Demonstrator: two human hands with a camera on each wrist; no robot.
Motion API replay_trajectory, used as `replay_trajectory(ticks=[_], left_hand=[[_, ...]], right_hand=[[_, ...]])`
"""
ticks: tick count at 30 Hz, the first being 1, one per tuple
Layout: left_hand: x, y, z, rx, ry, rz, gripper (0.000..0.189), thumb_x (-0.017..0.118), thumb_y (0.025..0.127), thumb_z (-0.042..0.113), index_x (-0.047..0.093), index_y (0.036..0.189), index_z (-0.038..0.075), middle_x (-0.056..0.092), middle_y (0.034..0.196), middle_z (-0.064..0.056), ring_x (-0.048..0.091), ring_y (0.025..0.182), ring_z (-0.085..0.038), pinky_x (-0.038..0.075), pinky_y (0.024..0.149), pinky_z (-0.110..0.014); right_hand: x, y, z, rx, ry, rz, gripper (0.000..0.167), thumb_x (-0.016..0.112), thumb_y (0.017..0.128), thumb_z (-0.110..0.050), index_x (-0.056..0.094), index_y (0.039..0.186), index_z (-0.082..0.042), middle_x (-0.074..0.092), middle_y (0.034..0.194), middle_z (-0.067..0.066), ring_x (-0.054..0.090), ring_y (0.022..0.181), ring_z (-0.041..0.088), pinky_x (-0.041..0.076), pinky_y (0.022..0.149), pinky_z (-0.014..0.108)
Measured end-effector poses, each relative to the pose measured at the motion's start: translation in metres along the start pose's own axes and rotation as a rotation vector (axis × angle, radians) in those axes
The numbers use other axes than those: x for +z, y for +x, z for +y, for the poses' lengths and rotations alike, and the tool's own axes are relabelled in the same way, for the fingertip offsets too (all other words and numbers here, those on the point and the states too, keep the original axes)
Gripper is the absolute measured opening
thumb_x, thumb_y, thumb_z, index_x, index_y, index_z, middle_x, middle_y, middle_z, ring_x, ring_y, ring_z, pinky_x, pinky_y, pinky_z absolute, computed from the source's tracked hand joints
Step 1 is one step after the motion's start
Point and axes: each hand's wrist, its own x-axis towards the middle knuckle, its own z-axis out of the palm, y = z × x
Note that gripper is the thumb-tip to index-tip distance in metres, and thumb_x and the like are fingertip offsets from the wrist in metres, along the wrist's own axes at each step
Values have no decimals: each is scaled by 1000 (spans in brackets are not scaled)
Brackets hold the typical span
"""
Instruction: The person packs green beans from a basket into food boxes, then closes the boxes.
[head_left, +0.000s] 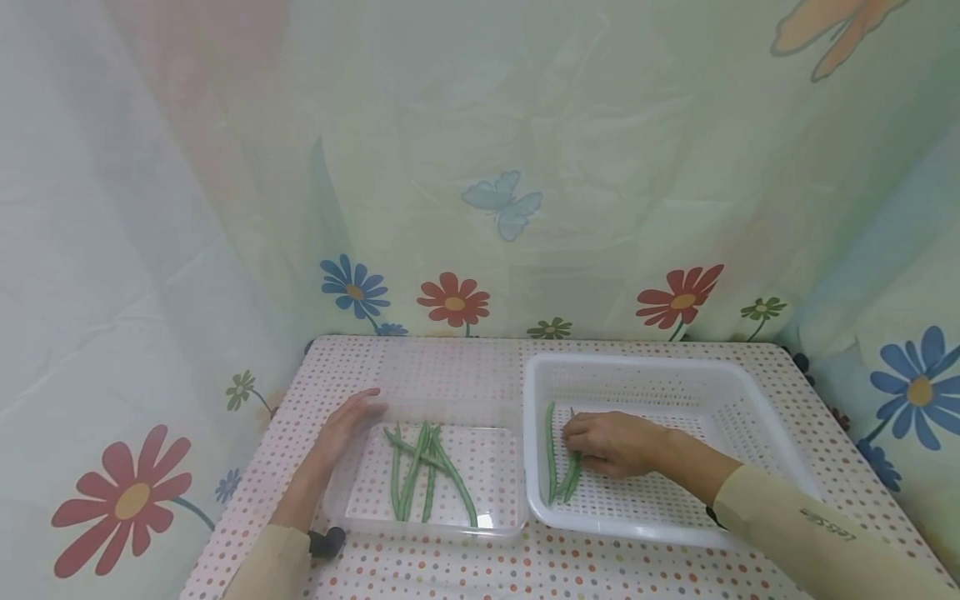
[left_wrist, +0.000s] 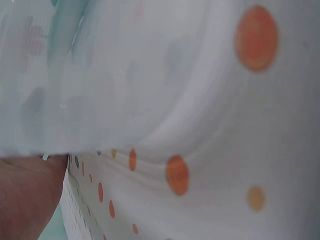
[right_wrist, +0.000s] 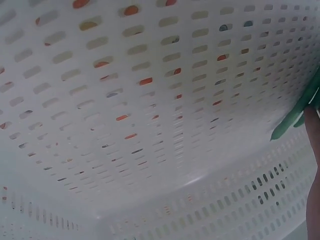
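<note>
My right hand (head_left: pixel 611 443) reaches down into a white plastic basket (head_left: pixel 645 533), its fingers curled over green beans (head_left: pixel 573 479) near the left side. Another green bean (head_left: pixel 551 454) lies just left of them, along the basket wall. In the right wrist view, a finger (right_wrist: pixel 314 150) touches a green bean (right_wrist: pixel 292 117). My left hand (head_left: pixel 347 425) rests at the left rim of a clear plastic container (head_left: pixel 420 527), fingers fairly straight. Several green beans (head_left: pixel 411 475) lie crossed inside that container. In the left wrist view, part of the left hand (left_wrist: pixel 30 192) shows beside the container wall (left_wrist: pixel 125 100).
The container's clear lid (head_left: pixel 450 375) lies folded back behind it. A dotted cloth (head_left: pixel 570 567) covers the table under both vessels. A floral curtain (head_left: pixel 585 167) hangs behind and at the sides. Container and basket stand side by side, almost touching.
</note>
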Motion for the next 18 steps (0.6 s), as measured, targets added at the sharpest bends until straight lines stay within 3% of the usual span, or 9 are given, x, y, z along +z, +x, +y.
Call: replay_trajectory(ticks=[5,9,18], left_hand=[[1,-1,2,-11,1,4,46,44,110,49,52,151,30,42,166,0,28,159,-31,12,130,-60],[1,-2,4,-1,-4,-2,46,43,111,47,52,152,28,42,166,-1,29,159,-31,12,130,-60],[-1,-2,3,-3,0,0,47,41,111,48,52,152,27,42,166,-2,31,158,-31,14,131,-58]], right_hand=[[-1,2,0,12,17,-16,7,73,97,-15,68,101,-18,69,102,-10,61,97,4,59,84,24],[0,2,2,14,8,23,7,72,98,-15,67,101,-20,66,98,-12,58,92,1,57,80,20],[1,1,5,-13,-28,110,15,75,96,-15,69,110,-17,69,108,-9,63,103,8,60,88,25]])
